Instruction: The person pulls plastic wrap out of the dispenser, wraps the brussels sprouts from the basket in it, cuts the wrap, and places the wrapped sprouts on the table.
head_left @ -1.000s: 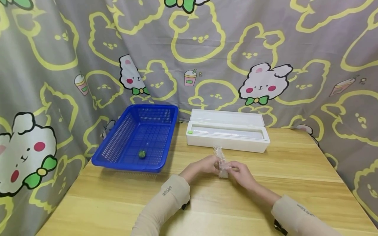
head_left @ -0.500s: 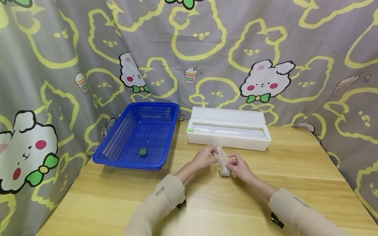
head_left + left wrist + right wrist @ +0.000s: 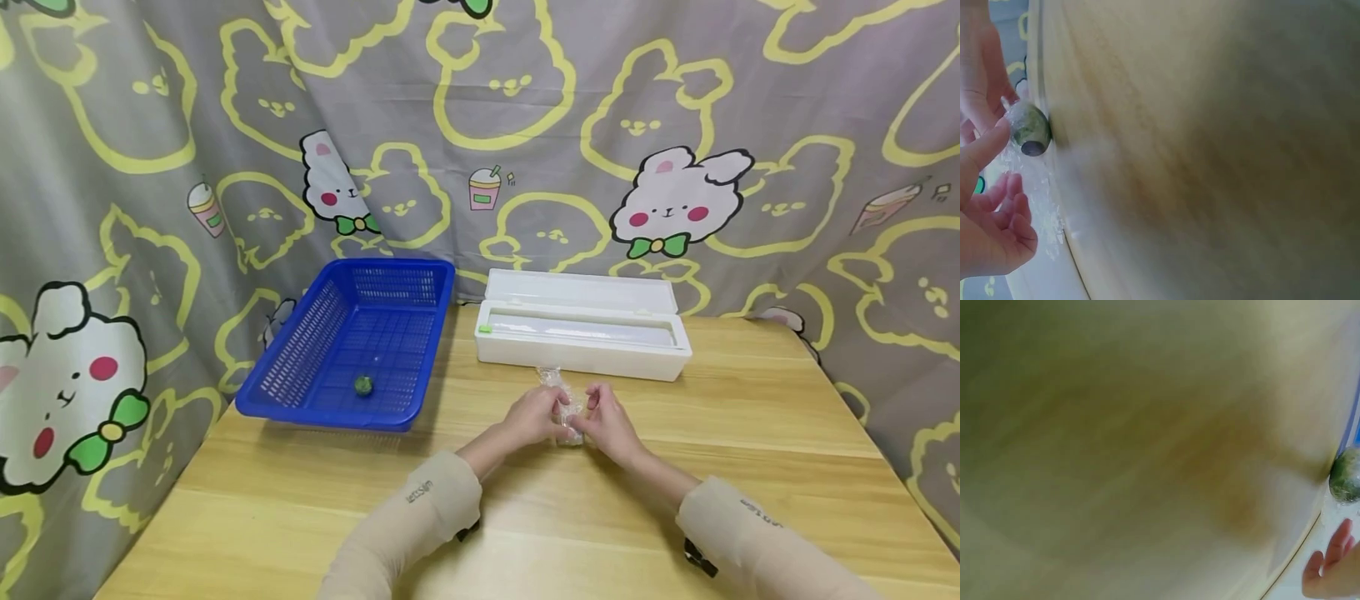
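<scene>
A small rounded green thing in clear plastic wrap (image 3: pixel 572 436) lies between the two hands over the table. Its dark flat end faces the left wrist view, where the wrapped green thing (image 3: pixel 1030 129) shows best; its kind is unclear. Crinkled loose film (image 3: pixel 551 377) trails from it toward the white box. The left hand (image 3: pixel 534 417) touches it with the thumb, while its loosely bent fingers stay apart from the thumb. From the other side, the right hand (image 3: pixel 613 425) brings its thumb to the wrap; its fingers (image 3: pixel 1337 545) look relaxed beside the thing.
A long white box (image 3: pixel 585 358), lid raised, holds a film roll and has a green tab at its left. Left of it stands a blue plastic basket (image 3: pixel 251 400) with a small green ball (image 3: pixel 363 385) inside. A patterned curtain (image 3: pixel 525 167) hangs behind the wooden table (image 3: pixel 750 450).
The left hand went up to the film's far end, then came back down to the wrapped thing. The right thumb stays on the wrap. The film tail has shifted left.
</scene>
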A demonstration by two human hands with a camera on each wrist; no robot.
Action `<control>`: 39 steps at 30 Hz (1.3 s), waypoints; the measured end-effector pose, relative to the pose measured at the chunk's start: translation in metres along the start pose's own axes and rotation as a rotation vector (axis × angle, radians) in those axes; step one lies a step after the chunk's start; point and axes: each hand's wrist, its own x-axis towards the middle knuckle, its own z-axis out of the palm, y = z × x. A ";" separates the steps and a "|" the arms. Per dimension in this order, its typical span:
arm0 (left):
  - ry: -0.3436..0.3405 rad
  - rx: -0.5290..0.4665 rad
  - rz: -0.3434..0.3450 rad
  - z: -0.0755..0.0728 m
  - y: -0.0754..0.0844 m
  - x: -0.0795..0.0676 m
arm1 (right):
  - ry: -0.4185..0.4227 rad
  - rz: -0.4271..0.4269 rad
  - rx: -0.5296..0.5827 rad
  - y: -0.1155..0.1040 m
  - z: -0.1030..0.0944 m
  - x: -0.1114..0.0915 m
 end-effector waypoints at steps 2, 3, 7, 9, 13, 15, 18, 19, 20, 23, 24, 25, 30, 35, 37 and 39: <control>-0.013 -0.019 -0.027 0.001 0.000 0.002 | -0.002 -0.032 -0.019 0.000 0.000 0.001; -0.021 -0.026 -0.039 0.001 -0.001 0.002 | -0.019 -0.038 -0.020 0.000 0.000 0.001; -0.052 -0.040 -0.073 0.002 -0.003 0.004 | -0.170 -0.034 0.007 0.003 -0.005 0.004; -0.075 -0.057 -0.090 0.003 -0.004 0.004 | -0.256 -0.028 0.027 0.006 -0.008 0.007; -0.099 -0.125 -0.112 0.003 -0.004 0.004 | -0.395 -0.055 0.080 0.009 -0.013 0.015; -0.105 -0.149 -0.117 0.002 -0.004 0.004 | -0.442 -0.075 0.098 0.010 -0.014 0.019; -0.117 -0.171 -0.127 0.002 -0.003 0.005 | -0.486 -0.083 0.111 0.010 -0.016 0.022; -0.118 -0.175 -0.131 0.001 -0.003 0.006 | -0.496 -0.082 0.111 0.010 -0.016 0.023; -0.121 -0.181 -0.136 0.002 -0.002 0.006 | -0.506 -0.076 0.114 0.010 -0.017 0.024; -0.122 -0.186 -0.144 0.002 -0.003 0.007 | -0.544 -0.060 0.137 0.011 -0.017 0.025; -0.119 -0.182 -0.142 0.002 -0.003 0.007 | -0.552 -0.052 0.139 0.011 -0.017 0.025; -0.116 -0.175 -0.139 0.002 -0.003 0.007 | -0.558 -0.041 0.142 0.011 -0.017 0.025; -0.096 -0.117 -0.102 0.002 -0.005 0.007 | -0.509 0.058 0.144 0.009 -0.018 0.026; -0.068 -0.107 -0.091 0.003 -0.004 0.004 | -0.420 0.210 0.191 0.008 -0.016 0.030; -0.044 -0.099 -0.099 0.004 -0.004 0.003 | -0.398 0.238 0.176 0.009 -0.016 0.033; -0.018 -0.089 -0.118 0.005 -0.003 0.003 | -0.375 0.255 0.159 0.010 -0.015 0.035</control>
